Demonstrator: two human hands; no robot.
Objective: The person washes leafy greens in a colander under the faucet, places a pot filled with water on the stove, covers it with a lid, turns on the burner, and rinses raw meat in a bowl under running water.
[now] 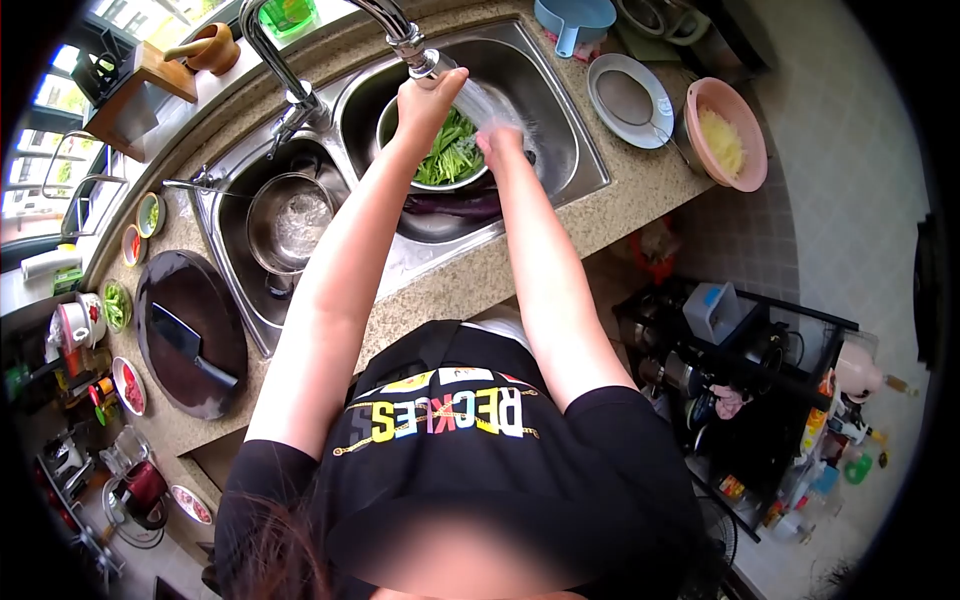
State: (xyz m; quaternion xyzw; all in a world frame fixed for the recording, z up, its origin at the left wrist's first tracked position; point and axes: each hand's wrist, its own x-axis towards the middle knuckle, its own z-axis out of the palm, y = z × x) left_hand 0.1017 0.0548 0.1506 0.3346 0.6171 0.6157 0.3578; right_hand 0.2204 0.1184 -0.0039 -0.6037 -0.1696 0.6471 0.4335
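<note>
While water point(478, 103) is streaming from a tap point(405, 42) into the sink, a person's left hand point(430, 100) is gripping the spout head, its fingers wrapping closely around the metal. The right hand point(502, 140) is hanging in the spray at the side of a metal bowl point(440, 187) of cut greens point(450, 155); blur is obscuring its fingers, leaving it impossible to tell whether they are holding any leaves. The bowl is sitting in the basin point(570, 112) nearer the right end of the worktop point(450, 288), with dark eggplant point(460, 206) lying on its near-edge side. Apparently, the person is rinsing the greens. The next move is likely calling for a steady stream and a gentle turning of the leaves, keeping pieces from washing over the rim. A pot point(258, 252) is occupying the other basin, a knife point(178, 333) is resting on a dark board point(200, 282) left of the sink, and a pink bowl point(757, 165) is standing at the worktop's near right corner.
</note>
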